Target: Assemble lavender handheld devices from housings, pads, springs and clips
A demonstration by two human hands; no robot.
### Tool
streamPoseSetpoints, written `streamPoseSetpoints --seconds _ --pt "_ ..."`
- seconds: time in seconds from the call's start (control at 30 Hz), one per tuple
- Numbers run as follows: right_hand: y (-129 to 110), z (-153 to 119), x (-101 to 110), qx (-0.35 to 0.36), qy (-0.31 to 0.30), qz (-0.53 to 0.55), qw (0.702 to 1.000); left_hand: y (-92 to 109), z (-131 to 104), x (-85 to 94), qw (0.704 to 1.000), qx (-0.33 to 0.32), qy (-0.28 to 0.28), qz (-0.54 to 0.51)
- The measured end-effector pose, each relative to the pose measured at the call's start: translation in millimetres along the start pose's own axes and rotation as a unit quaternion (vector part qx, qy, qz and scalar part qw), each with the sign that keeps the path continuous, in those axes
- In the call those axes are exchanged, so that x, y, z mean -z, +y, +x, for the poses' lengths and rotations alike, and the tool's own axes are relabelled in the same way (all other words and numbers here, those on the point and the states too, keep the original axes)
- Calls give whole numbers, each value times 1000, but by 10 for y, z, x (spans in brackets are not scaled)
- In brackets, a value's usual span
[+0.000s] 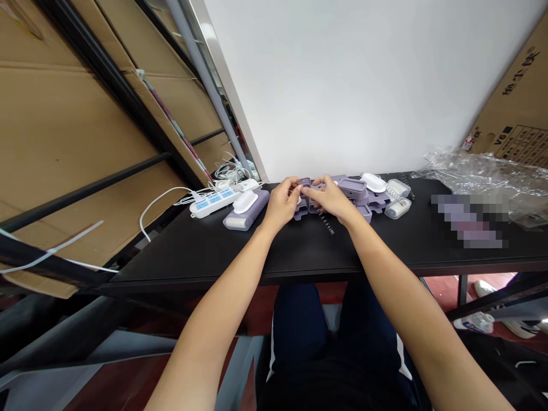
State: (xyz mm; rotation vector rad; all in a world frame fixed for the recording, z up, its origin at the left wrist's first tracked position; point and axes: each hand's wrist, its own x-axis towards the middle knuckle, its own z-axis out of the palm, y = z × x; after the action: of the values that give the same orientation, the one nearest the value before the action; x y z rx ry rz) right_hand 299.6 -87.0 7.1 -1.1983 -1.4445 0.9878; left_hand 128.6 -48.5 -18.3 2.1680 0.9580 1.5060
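My left hand and my right hand meet over purple plastic parts near the back of the black table. Fingers of both hands are pinched together around something small that I cannot make out. Just right of my right hand lie more purple parts, with a white oval piece beside them. Below my right hand are small metal springs. To the left rests a purple and translucent case with a white oval piece on top.
A white power strip with tangled cables sits at the back left. Translucent pieces with springs lie right of the parts. Clear plastic wrap covers the right end of the black table. A white wall rises behind.
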Motion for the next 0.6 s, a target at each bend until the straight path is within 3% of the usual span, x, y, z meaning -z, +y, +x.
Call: streamPoseSetpoints --seconds 0.13,0.37,0.6 --pt "-13 47 79 32 -21 30 999 57 -4 16 999 -15 -16 27" --pt "73 136 212 138 -54 -40 988 10 5 30 999 6 -46 -26" --pt "10 90 184 120 -58 5 991 -66 17 -9 991 68 -44 -102"
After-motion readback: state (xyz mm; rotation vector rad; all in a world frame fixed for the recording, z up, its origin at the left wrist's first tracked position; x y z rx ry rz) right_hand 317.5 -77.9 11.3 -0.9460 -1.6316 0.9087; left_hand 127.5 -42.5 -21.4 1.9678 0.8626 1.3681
